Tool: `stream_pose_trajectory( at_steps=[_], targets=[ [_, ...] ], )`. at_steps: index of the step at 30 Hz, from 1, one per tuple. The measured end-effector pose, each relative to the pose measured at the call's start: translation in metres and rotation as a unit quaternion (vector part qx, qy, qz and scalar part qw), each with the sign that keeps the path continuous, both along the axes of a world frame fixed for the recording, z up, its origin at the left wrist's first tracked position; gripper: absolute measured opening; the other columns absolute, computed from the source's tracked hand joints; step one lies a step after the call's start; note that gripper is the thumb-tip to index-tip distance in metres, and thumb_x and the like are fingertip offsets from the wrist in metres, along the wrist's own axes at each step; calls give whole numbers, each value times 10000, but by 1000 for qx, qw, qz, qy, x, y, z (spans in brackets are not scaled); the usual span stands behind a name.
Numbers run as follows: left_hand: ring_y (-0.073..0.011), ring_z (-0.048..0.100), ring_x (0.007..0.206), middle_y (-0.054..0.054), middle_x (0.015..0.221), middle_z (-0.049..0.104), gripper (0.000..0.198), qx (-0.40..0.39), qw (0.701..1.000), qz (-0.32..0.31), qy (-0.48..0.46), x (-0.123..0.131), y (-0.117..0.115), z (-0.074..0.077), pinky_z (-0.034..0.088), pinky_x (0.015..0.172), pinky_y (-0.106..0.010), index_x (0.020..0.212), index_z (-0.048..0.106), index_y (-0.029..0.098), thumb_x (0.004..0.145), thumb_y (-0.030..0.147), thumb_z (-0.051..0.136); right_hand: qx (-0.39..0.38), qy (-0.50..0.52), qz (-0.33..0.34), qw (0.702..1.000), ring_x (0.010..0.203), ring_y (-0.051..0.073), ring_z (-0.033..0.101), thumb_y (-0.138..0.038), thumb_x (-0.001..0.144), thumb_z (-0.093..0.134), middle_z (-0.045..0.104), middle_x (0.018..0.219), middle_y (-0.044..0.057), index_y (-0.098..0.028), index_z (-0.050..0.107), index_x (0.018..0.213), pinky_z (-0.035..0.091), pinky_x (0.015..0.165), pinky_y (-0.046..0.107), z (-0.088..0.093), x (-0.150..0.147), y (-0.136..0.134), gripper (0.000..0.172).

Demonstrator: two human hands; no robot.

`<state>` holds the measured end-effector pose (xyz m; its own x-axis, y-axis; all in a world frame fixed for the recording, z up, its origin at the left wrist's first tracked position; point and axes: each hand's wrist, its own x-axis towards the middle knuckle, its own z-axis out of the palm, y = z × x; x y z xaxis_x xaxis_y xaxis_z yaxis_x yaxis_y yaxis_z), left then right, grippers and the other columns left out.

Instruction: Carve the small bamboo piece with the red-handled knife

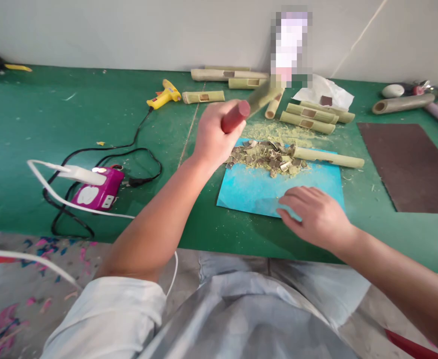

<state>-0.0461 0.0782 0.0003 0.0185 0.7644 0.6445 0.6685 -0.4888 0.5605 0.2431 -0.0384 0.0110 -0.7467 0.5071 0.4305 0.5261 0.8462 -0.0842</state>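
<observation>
My left hand is raised over the green table, closed around a red-handled tool whose blade end is blurred by motion and points up and right. My right hand lies flat, fingers stretched out, on the near edge of a blue sheet. On the far part of that sheet sits a heap of shavings and chips, with one bamboo tube lying beside it to the right.
Several cut bamboo tubes lie at the back. A yellow glue gun, black cable and pink power strip are to the left. A brown board lies at the right, white paper behind.
</observation>
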Motion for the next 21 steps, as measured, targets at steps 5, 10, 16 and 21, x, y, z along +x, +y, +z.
stream_pose_trajectory(
  at_steps=[5, 10, 16, 21],
  targets=[
    [-245, 731, 991, -64, 1030, 805, 202, -109, 965, -170, 169, 20, -30, 25, 565, 958, -416, 1110, 799, 201, 952, 177, 676, 39, 206, -138, 968, 802, 209, 734, -231, 1016, 692, 805, 998, 71, -289, 746, 1051, 586, 748, 390, 31, 24, 39, 86],
    [-285, 728, 1057, -87, 1020, 807, 228, -134, 918, -230, 293, 42, -51, 24, 549, 1017, -453, 1122, 811, 190, 937, 166, 681, -4, 179, -151, 972, 746, 196, 706, -292, 980, 702, 786, 957, 70, -255, 755, 971, 575, 704, 371, 20, 23, 61, 65],
    [-317, 716, 1170, -121, 1139, 808, 312, -164, 886, -266, 344, 44, -50, 12, 520, 1128, -505, 1209, 811, 176, 918, 162, 700, -63, 104, -75, 990, 840, 254, 730, -293, 999, 670, 796, 963, 103, -208, 773, 1006, 552, 771, 400, -15, 13, 57, 133],
    [-301, 707, 1126, -116, 1097, 805, 327, -164, 880, -282, 346, 38, -48, 12, 526, 1097, -488, 1220, 813, 184, 921, 155, 686, -85, 64, -63, 992, 864, 282, 728, -402, 1004, 672, 796, 963, 112, -201, 788, 988, 476, 727, 395, -27, 16, 55, 232]
  ],
)
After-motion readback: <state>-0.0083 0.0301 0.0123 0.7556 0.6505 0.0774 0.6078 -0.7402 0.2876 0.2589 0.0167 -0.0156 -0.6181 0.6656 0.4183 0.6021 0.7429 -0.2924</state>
